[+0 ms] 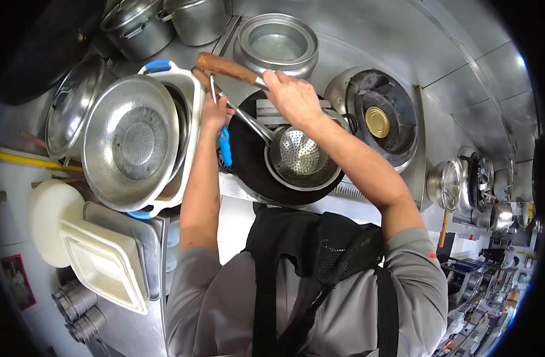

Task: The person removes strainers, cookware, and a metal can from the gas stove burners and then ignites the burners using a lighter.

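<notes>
My right hand (pixel 293 98) is closed round the metal shank of a wooden-handled utensil (pixel 228 67); its far end is hidden behind my hand and forearm. My left hand (pixel 214 114) is closed round a slim tool with a blue handle (pixel 225 147), whose metal part sticks up above my fingers. Beside that hand runs the shaft (pixel 245 116) of a second wooden-handled utensil, leading down to the pan. A perforated metal ladle bowl (pixel 302 152) rests inside a metal pan (pixel 320 178), which sits in a black wok (pixel 248 163) below my hands.
At left, a large metal colander (pixel 132 134) leans in a white basin (pixel 192 128) with blue grips. Behind stands a round metal pot (pixel 277 47) of liquid. Right is a burner (pixel 385 89) with a gold tin lid (pixel 377 122). White plastic baskets (pixel 102 262) lie lower left.
</notes>
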`<state>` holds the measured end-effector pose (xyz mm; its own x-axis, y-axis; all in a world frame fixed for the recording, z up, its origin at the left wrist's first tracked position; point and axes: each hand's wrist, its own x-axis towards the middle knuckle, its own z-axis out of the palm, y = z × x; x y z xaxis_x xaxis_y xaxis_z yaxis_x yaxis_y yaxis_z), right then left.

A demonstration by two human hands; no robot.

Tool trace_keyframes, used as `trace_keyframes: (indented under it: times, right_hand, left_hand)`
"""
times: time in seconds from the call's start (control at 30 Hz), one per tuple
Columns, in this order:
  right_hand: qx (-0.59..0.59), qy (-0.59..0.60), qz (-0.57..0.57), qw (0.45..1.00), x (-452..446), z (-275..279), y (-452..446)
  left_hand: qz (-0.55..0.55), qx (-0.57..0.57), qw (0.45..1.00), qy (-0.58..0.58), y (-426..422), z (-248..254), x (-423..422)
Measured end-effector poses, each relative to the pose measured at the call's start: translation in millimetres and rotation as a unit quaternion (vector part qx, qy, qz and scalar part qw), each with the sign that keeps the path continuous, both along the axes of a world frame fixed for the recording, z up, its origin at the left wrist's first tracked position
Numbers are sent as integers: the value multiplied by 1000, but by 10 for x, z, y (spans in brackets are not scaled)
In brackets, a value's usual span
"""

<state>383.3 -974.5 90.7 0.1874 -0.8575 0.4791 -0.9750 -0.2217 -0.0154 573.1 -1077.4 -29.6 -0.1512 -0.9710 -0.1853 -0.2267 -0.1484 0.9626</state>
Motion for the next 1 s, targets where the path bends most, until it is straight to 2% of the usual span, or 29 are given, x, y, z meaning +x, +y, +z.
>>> trace_keyframes:
  times: [0.07,0.13,0.2,0.27,0.3,0.37,0.4,0.47,0.53,0.6,0.63,0.73,0.8,0.87,0.93,0.97,1.0]
  right_hand:
    - [-18,7,8,1000,3,-189,-71]
    - [-12,25,8,1000,-2,-364,-103]
    - [14,5,8,1000,79,-509,-94]
    - [34,-29,10,999,152,-699,-133]
    - [34,-29,8,999,195,-796,-160]
    - [62,-40,-17,997,266,-945,-232]
    - [69,-46,-7,996,310,-989,-240]
    - [90,-77,14,993,407,-1006,-222]
    - [118,-93,27,988,440,-1107,-198]
    - [172,-155,24,973,474,-1166,-198]
    - [216,-167,29,962,444,-1158,-208]
    - [217,-197,77,953,324,-1124,-113]
    - [179,-205,107,956,116,-1027,-11]
    - [104,-183,72,975,-260,-944,111]
    - [58,-199,-74,975,-728,-861,371]
    - [5,-210,-136,968,-1137,-1144,452]
    - [7,-243,-209,947,-1459,-1253,597]
  left_hand:
    - [-21,-28,999,-2,39,-103,70]
    - [-62,28,997,-38,117,-113,91]
    - [-76,6,996,-50,335,114,124]
    - [-43,-86,993,66,583,283,167]
    - [-45,-86,993,65,705,389,230]
    - [5,-162,981,111,963,639,353]
    - [22,-181,979,94,1114,763,440]
    - [33,-151,984,87,1417,985,609]
    - [20,-122,992,4,1604,904,770]
    - [22,-125,987,-96,1714,618,878]
    - [17,-90,986,-142,1747,419,949]
    - [10,-123,977,-174,1658,-270,1039]
    - [12,-92,983,-156,1527,-496,958]
    - [20,-64,988,-138,1403,-523,869]
    - [48,118,992,-11,1302,-370,717]
    - [62,159,983,72,1204,-475,690]
    - [60,158,983,73,1153,-539,693]
